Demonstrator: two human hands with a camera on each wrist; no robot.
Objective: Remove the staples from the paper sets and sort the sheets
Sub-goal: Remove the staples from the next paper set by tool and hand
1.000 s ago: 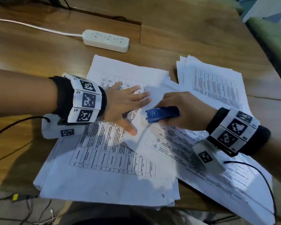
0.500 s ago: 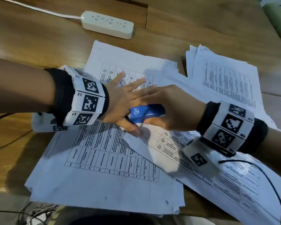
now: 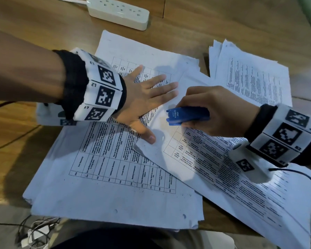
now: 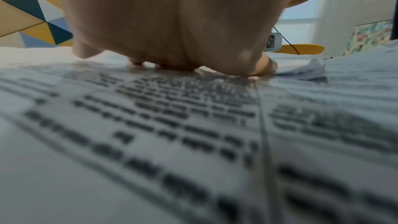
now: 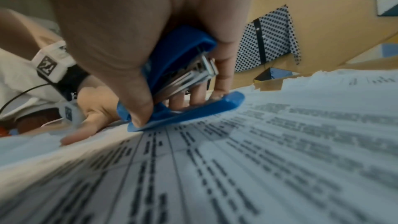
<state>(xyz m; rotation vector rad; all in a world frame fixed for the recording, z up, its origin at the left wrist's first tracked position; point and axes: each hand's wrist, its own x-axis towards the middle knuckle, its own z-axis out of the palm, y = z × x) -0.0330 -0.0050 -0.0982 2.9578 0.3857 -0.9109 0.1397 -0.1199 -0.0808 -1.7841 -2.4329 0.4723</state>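
Paper set (image 3: 214,159) with a printed table lay angled across the big table-print stack (image 3: 101,177) on the wooden desk (image 3: 223,24), its near-left corner under the left thumb. Left hand (image 3: 144,97) was flat, fingers straight and spread, pressing down both the stack and that corner; same pose as half a second before. Right hand (image 3: 217,112) was clenched round a blue stapler (image 3: 187,115), nose pointing at the left hand. Versus the earlier frame the stapler had pulled back off the left fingers and was now just right of them, over the blank margin of the paper set. In the right wrist view the stapler (image 5: 183,81) was gaping, base touching the sheet.

Stapler top read "office", smaller print unreadable. Left wristband (image 3: 101,90) tags read "L1", "L2". Sheet text was too blurred to read. Another text-page pile (image 3: 250,76) sat right of the stapler, a white power strip (image 3: 118,11) beyond it.
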